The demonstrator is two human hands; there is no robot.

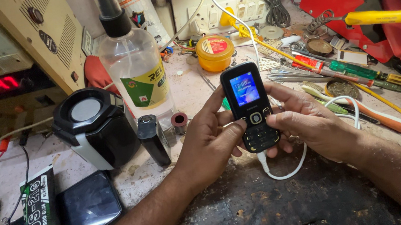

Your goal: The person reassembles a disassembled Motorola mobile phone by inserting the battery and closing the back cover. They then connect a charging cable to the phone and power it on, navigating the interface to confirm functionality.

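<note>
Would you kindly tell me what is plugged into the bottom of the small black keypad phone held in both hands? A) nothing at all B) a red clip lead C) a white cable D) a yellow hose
C: a white cable loops out from the bottom end of the phone, which the left hand and right hand hold with its screen lit.

Your one view comes from your head. It faces down and forward, close over the bench [196, 81].
</note>
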